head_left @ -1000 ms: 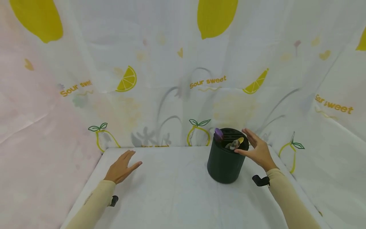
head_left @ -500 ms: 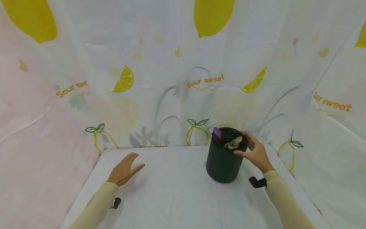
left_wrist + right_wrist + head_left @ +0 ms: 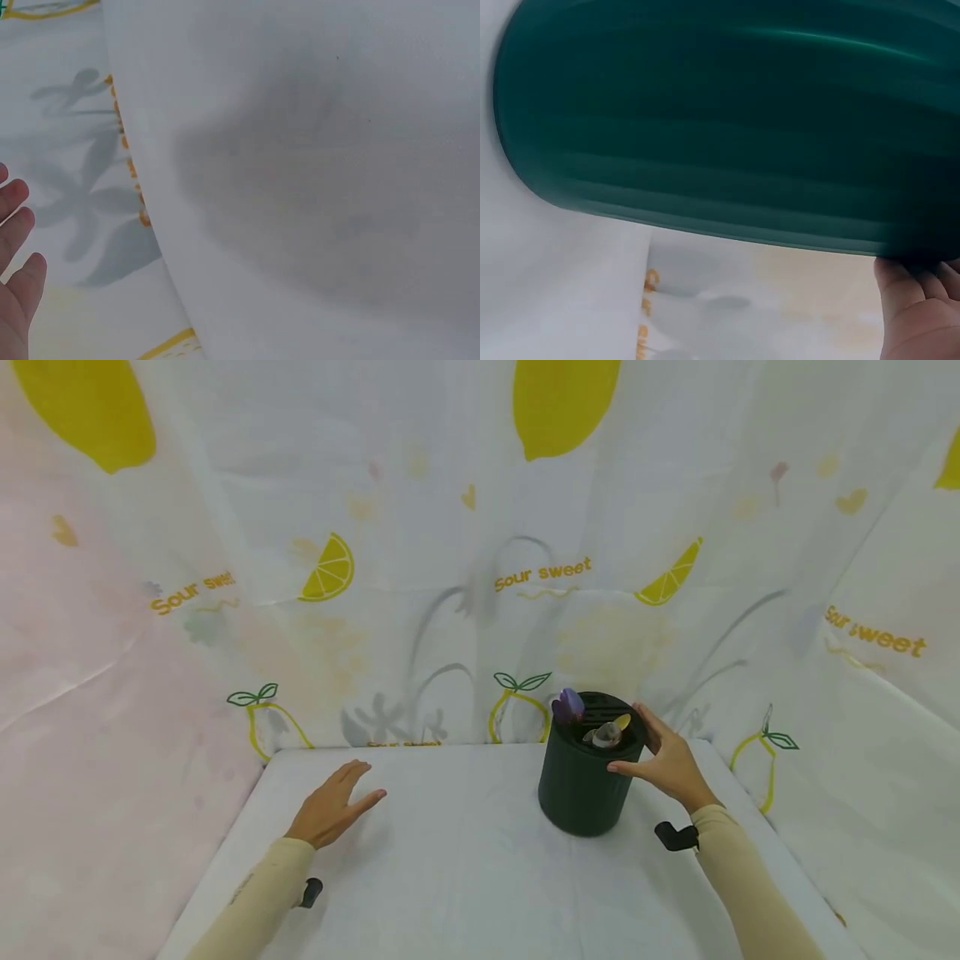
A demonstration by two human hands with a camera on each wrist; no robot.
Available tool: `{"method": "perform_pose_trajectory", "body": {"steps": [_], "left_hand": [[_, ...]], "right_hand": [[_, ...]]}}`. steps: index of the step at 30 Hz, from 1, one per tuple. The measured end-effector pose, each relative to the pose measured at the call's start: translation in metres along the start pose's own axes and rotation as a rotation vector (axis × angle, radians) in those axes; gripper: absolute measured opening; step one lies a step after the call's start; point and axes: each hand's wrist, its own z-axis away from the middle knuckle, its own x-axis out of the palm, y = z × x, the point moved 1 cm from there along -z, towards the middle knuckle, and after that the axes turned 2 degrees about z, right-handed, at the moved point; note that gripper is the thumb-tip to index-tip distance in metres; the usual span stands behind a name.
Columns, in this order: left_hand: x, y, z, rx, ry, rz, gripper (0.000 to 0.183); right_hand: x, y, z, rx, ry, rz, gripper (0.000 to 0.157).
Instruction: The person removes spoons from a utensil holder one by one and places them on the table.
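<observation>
A dark green cylindrical utensil holder (image 3: 581,793) stands on the right part of the white table, with a slotted section at the back of its top. A purple spoon-like head (image 3: 571,702) and a shiny spoon-like head (image 3: 606,736) with a yellow tip beside it rise above the rim. My right hand (image 3: 670,766) grips the holder's upper right side, thumb at the front and fingers round the back. In the right wrist view, the fingertips (image 3: 895,271) touch its dark green wall. My left hand (image 3: 330,807) hovers over the table's left side, fingers extended, holding nothing.
The white table (image 3: 465,868) ends at a cloth backdrop (image 3: 420,635) printed with lemons and lettering. Similar cloth hangs at the left and right sides. The holder stands close to the back edge.
The holder has shifted slightly left and its spoon heads appear slightly turned. My right hand has moved left with it, the thumb lower on its front. My left hand has drifted slightly right.
</observation>
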Motion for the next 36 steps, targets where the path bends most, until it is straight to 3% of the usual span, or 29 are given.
{"method": "perform_pose_trajectory", "body": {"steps": [6, 12, 20, 25, 36], "left_hand": [[0.0, 0.021, -0.01, 0.017, 0.025, 0.084, 0.075], [0.003, 0.064, -0.036, 0.075, 0.093, 0.295, 0.063], [0.009, 0.113, -0.065, 0.163, 0.156, 0.444, 0.052], [0.012, 0.142, -0.078, 0.18, 0.187, 0.568, 0.045], [0.017, 0.201, -0.095, 0.228, 0.177, 0.743, 0.034]], "right_hand": [[0.0, 0.006, -0.001, 0.056, -0.002, 0.008, 0.109], [0.001, 0.007, -0.002, 0.069, 0.002, 0.007, 0.108], [0.001, 0.006, 0.001, 0.093, -0.016, -0.007, 0.107], [0.0, 0.007, 0.004, 0.096, -0.015, -0.007, 0.106], [0.0, 0.004, 0.005, 0.099, -0.012, -0.007, 0.105]]}}
